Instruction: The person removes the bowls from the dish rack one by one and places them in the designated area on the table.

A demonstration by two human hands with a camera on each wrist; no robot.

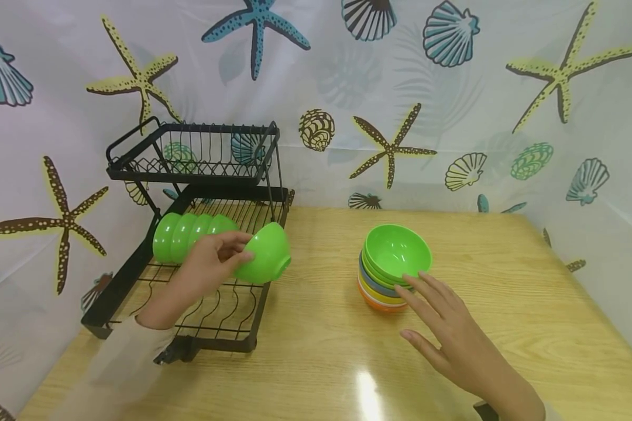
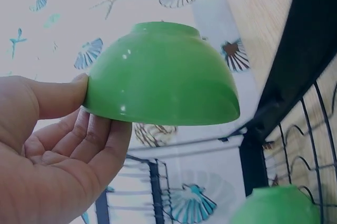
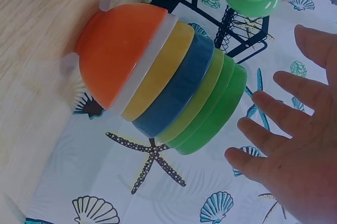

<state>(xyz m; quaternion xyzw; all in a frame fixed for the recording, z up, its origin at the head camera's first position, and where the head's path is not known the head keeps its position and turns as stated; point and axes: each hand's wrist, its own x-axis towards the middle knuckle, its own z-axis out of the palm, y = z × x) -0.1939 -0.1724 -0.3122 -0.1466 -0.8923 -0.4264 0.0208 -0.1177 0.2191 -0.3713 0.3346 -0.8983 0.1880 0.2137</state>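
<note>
A green bowl (image 1: 265,254) is pinched at its rim by my left hand (image 1: 216,257), tilted on its side over the right part of the dish rack's lower tier. In the left wrist view the thumb lies outside this bowl (image 2: 163,76) and the fingers go under the rim. Several green bowls (image 1: 181,237) stand in a row on edge in the rack, left of that hand. My right hand (image 1: 447,333) has its fingers spread at the near right side of a stack of nested bowls (image 1: 397,251), green on top, then blue, yellow, white and orange.
The black two-tier dish rack (image 1: 250,342) stands on the left of the wooden table (image 1: 316,327). Its upper tier (image 1: 189,178) overhangs the back of the lower one. A curtain (image 1: 316,88) printed with starfish and shells hangs behind and at both sides.
</note>
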